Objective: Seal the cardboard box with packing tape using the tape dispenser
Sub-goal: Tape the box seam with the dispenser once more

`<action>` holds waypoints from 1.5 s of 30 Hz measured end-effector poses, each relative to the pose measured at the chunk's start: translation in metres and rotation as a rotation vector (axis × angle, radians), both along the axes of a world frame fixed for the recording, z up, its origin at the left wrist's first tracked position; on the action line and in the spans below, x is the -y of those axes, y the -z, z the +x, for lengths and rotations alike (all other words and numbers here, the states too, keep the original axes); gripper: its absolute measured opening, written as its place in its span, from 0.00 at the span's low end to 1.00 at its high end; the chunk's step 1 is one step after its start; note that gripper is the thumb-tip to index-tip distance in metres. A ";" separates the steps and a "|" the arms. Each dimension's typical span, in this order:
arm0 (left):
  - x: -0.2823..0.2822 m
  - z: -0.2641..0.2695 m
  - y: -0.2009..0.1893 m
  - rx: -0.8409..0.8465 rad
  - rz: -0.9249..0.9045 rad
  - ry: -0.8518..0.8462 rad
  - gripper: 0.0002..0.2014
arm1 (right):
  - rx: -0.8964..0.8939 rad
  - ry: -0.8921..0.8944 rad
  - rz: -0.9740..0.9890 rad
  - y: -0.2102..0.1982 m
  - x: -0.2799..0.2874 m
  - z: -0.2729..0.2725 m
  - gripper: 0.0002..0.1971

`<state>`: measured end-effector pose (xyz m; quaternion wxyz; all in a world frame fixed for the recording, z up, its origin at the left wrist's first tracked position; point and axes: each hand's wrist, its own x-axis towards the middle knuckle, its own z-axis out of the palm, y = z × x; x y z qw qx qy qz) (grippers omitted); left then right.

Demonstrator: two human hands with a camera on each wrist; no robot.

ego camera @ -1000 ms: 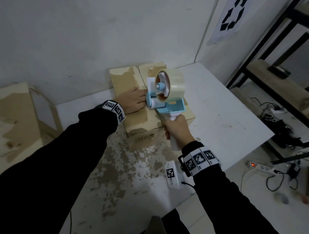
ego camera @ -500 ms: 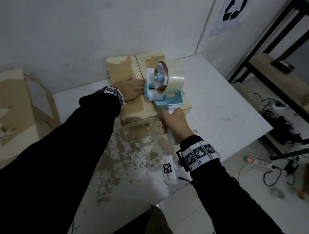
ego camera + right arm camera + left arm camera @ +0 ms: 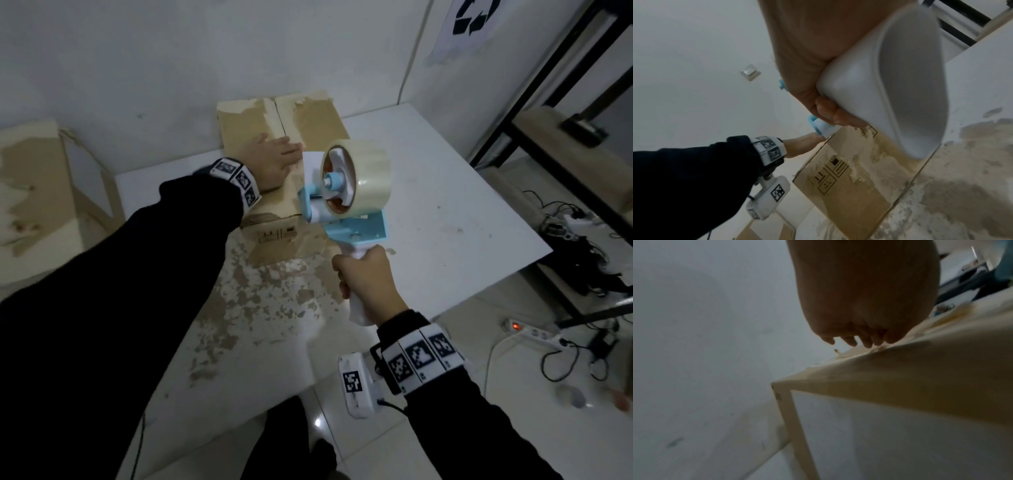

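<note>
Gripping the tape dispenser [image 3: 342,195] handle in my right hand [image 3: 368,281], my left hand [image 3: 274,161] presses flat-fingered on the cardboard box [image 3: 253,133].

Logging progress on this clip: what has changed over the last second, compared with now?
The tape dispenser, gripped by the right hand, has come back along the cardboard box toward the person, from mid-top to its near edge. The left hand has slid farther along the top, still pressing flat. The box itself has stayed on the table.

a second cardboard box [image 3: 30,192] at left, a power strip [image 3: 534,330] on the floor.
</note>
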<state>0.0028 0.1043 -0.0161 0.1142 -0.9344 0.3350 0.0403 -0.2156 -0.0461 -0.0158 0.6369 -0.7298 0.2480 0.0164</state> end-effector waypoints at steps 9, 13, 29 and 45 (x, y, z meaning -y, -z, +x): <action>-0.026 -0.051 0.037 -0.176 -0.340 0.252 0.39 | 0.024 -0.002 0.091 -0.007 0.001 -0.001 0.10; -0.020 -0.058 0.038 -0.114 -0.266 0.163 0.40 | 0.002 0.004 0.048 -0.012 -0.003 -0.003 0.07; -0.015 -0.071 0.022 -0.215 -0.309 0.043 0.30 | 0.041 -0.020 -0.032 -0.006 -0.003 -0.042 0.10; -0.014 -0.078 0.017 -0.236 -0.337 0.027 0.31 | -0.052 0.007 -0.009 0.012 -0.002 -0.073 0.06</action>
